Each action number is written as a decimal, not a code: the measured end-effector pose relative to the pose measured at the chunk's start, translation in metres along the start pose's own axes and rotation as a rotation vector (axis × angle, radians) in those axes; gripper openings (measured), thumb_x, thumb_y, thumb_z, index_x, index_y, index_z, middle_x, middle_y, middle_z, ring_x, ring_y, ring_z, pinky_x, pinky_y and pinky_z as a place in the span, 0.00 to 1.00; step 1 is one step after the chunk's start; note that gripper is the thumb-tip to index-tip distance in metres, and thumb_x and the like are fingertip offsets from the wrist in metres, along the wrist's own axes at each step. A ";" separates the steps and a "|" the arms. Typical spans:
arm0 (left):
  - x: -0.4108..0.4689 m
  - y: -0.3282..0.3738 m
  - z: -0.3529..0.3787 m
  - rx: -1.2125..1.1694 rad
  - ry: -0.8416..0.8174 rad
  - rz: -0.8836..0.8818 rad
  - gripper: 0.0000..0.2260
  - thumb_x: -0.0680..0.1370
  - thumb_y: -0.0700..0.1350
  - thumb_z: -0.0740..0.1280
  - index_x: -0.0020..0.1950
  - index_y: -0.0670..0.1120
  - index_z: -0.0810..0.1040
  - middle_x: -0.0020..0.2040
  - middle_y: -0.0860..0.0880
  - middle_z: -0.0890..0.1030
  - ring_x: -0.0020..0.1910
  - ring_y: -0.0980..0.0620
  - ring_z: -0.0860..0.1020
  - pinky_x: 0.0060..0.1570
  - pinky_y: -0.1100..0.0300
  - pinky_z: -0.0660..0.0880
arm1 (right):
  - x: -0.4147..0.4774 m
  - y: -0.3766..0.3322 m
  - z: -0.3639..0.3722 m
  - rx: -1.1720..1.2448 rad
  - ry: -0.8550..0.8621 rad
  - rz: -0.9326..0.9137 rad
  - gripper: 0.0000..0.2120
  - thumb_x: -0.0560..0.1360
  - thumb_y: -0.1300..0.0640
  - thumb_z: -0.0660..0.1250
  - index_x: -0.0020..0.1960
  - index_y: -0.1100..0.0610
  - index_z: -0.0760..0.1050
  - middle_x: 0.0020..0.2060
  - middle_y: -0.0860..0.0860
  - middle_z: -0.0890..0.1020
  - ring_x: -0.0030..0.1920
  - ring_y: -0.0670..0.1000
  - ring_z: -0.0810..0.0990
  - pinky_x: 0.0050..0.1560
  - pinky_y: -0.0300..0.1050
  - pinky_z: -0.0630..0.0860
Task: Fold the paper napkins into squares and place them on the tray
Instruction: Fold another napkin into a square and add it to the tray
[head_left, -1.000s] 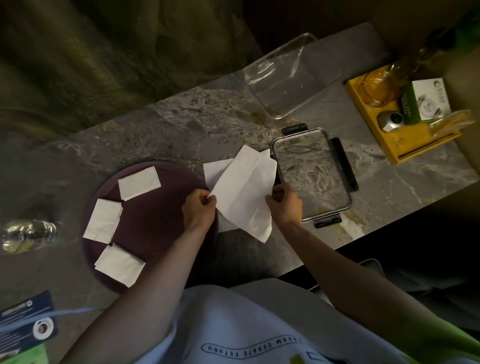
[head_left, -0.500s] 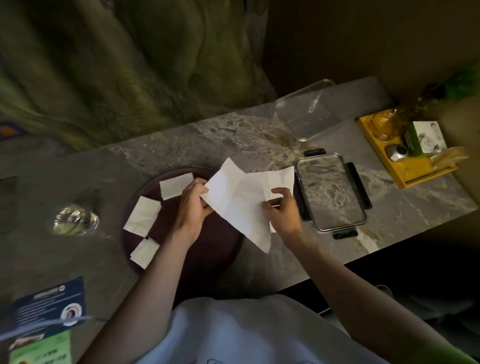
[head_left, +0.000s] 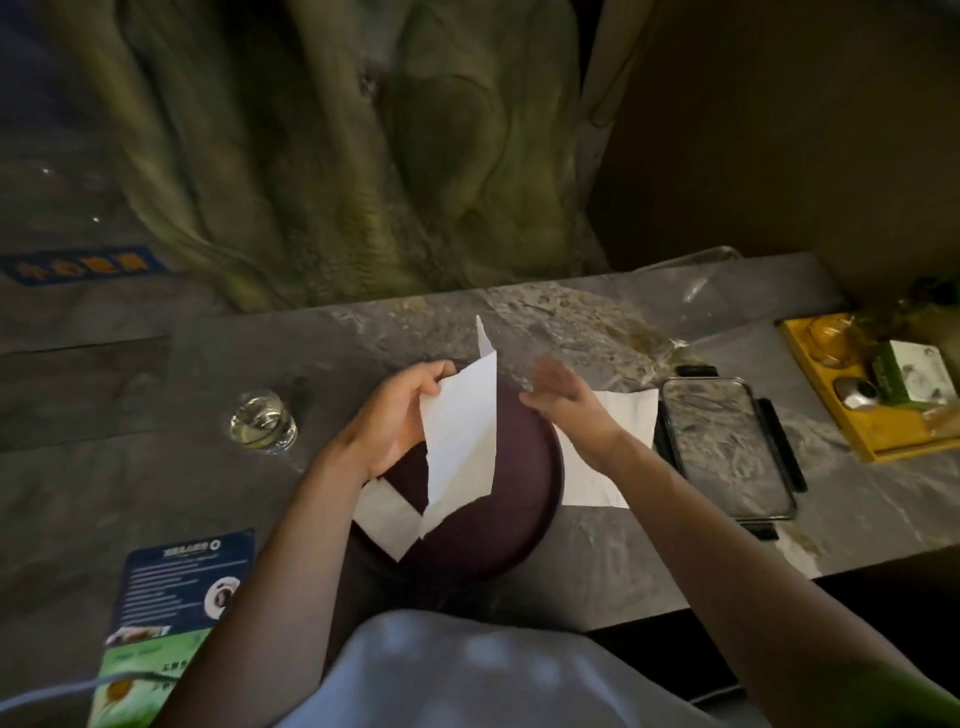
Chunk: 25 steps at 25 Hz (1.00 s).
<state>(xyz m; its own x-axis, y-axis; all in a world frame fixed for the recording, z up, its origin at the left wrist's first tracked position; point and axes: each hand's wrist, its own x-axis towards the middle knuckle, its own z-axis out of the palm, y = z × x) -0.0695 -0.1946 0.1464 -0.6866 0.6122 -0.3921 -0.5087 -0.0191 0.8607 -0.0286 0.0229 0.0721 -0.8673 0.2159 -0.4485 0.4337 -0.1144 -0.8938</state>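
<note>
Left hand (head_left: 389, 415) pinches napkin (head_left: 460, 441) top, over tray (head_left: 522, 478). Right hand (head_left: 566, 402) spread, free, 3 o'clock of napkin. Napkin hangs floppy; fold may go crooked, not square.

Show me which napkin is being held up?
The dangling napkin the left hand grips above the tray. The folded napkin lies on the tray, the spare napkin on the table.

Glass (head_left: 263, 422) left of tray (head_left: 522, 525), clear container (head_left: 727, 447) right
</note>
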 end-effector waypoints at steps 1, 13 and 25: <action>-0.006 0.005 -0.005 0.030 -0.022 -0.001 0.03 0.68 0.44 0.57 0.39 0.46 0.67 0.37 0.47 0.70 0.36 0.53 0.70 0.37 0.56 0.65 | 0.004 -0.007 0.003 0.049 -0.059 0.021 0.28 0.75 0.65 0.69 0.73 0.56 0.66 0.67 0.49 0.73 0.66 0.48 0.73 0.65 0.44 0.70; -0.046 0.042 -0.044 0.012 -0.127 0.038 0.03 0.64 0.46 0.60 0.33 0.46 0.69 0.33 0.49 0.71 0.32 0.53 0.70 0.30 0.60 0.68 | -0.001 -0.021 0.042 0.119 -0.588 0.125 0.25 0.72 0.69 0.67 0.67 0.56 0.73 0.63 0.59 0.76 0.64 0.55 0.73 0.63 0.48 0.68; -0.054 0.030 -0.069 -0.329 0.118 0.059 0.06 0.68 0.41 0.57 0.35 0.45 0.72 0.35 0.47 0.76 0.38 0.49 0.74 0.39 0.54 0.66 | -0.028 -0.054 0.021 0.174 -0.500 0.145 0.18 0.78 0.64 0.63 0.68 0.62 0.72 0.65 0.59 0.78 0.66 0.58 0.77 0.64 0.52 0.76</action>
<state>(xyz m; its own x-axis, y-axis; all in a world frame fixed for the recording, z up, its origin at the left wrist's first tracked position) -0.0838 -0.2827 0.1711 -0.7653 0.5071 -0.3964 -0.5933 -0.3171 0.7399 -0.0332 0.0027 0.1327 -0.8302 -0.2965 -0.4721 0.5478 -0.2761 -0.7897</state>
